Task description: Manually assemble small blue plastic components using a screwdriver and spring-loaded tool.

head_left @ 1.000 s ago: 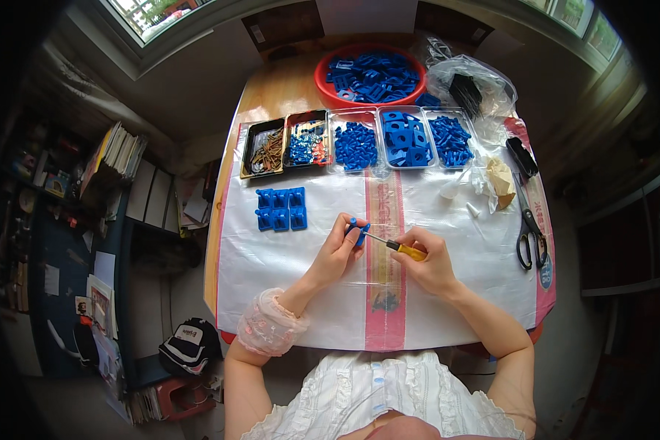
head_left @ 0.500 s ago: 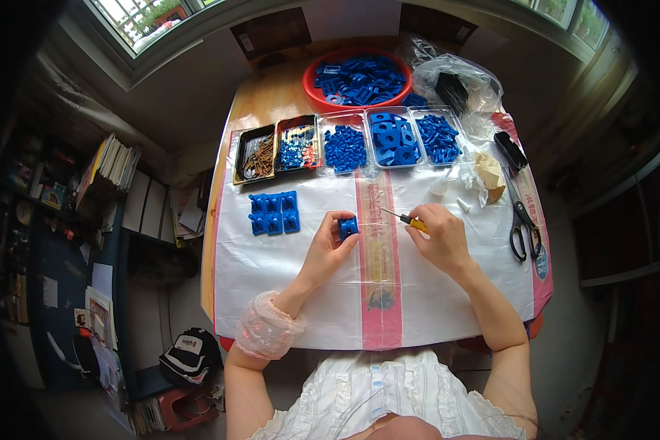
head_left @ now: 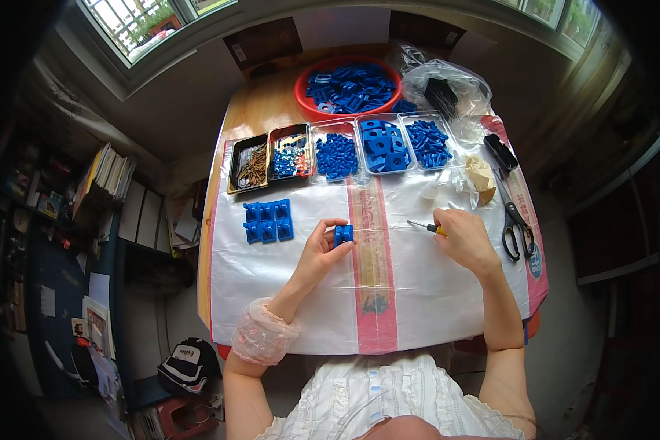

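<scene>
Blue parts (head_left: 356,86) fill a far red tub (head_left: 305,110) and clear trays (head_left: 331,128); left hand (head_left: 319,251) pinches a blue piece (head_left: 347,233), right hand (head_left: 466,238) grips a screwdriver (head_left: 432,228).

Black-and-white backpack (head_left: 187,367), books (head_left: 104,174), and barred window (head_left: 130,26)

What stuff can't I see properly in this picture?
All in the head view:
- Screwdriver: most of its handle is hidden by the right hand.
- Blue piece: its left side is hidden by the left hand.
- Red basin: its bottom is hidden under blue parts.
- Little bits in the second tray from the left: too small to identify.
- Left window: cut off by the top edge.
</scene>
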{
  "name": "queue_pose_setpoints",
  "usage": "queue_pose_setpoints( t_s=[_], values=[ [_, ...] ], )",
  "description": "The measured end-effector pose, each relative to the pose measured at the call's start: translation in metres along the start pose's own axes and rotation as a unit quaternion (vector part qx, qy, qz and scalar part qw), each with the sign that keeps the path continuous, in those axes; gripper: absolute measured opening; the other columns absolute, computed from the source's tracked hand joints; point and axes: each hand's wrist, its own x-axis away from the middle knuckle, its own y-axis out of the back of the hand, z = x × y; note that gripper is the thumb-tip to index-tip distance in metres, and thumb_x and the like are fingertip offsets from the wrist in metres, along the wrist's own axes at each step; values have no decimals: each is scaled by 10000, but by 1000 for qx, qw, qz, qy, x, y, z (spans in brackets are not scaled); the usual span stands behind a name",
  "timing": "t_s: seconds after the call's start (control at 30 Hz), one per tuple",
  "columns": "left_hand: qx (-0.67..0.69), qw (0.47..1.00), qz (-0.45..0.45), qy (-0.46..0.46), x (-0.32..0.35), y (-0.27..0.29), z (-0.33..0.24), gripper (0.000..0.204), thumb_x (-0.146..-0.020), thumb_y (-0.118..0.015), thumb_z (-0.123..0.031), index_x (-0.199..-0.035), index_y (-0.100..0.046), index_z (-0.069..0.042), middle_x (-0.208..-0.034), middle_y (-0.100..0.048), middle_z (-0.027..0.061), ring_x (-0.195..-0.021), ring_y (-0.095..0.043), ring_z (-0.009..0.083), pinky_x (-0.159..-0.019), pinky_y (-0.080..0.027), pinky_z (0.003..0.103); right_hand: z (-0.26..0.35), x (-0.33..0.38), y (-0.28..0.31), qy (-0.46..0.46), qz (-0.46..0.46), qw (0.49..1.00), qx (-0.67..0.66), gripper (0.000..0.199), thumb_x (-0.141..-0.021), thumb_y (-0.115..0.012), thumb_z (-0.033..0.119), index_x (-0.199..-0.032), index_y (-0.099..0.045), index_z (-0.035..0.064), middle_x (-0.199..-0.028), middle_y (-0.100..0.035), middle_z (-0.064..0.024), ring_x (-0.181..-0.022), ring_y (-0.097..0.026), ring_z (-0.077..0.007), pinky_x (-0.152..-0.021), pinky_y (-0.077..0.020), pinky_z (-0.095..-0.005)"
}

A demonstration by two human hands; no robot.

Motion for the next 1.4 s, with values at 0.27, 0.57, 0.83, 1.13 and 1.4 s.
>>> queue_pose_setpoints(
  t_s=[0.27, 0.57, 0.83, 1.13, 1.4],
  values=[
    [122, 991, 3, 57, -4, 9, -5, 508, -904, -565, -9, -1408, -505, -1, -994, -611, 75, -803, -520, 99, -763, -447, 226, -27, 6, -12, -18, 51, 995, 83, 108, -827, -629, 2, -928, -665, 10, -894, -725, -199, -888, -717, -387, -784, -562, -500],
    [98, 994, -6, 49, -3, 8, 0, 506, -912, -577, 2, -1411, -493, -17, -985, -623, 82, -795, -541, 103, -740, -460, 230, -40, 11, -3, 51, 28, 994, 96, 125, -835, -616, -46, -923, -671, 23, -977, -661, -160, -968, -672, -353, -819, -552, -470],
    [47, 998, 12, 45, -5, 9, 5, 415, -993, -649, -86, -1376, -488, -70, -931, -637, 35, -767, -545, 57, -677, -441, 190, -43, 21, -8, 48, -54, 993, 96, 114, -842, -616, -28, -936, -656, 24, -973, -638, -129, -997, -634, -304, -851, -522, -425],
    [-5, 999, -19, 33, -1, 6, 11, 415, -1020, -696, -175, -1335, -457, -48, -915, -644, 19, -745, -534, 34, -639, -420, 181, -10, 14, -3, 100, -71, 991, 54, 88, -840, -671, -1, -921, -657, 27, -948, -634, -119, -967, -632, -301, -843, -524, -424],
    [-52, 999, 17, 0, -1, -7, 3, 374, -1035, -673, -135, -1351, -517, -12, -1048, -682, 23, -864, -592, 30, -710, -463, 183, 37, -11, -47, 210, -135, 959, -133, 81, -900, -718, 108, -912, -657, 55, -862, -627, -82, -780, -662, -283, -698, -540, -406]
  ],
)
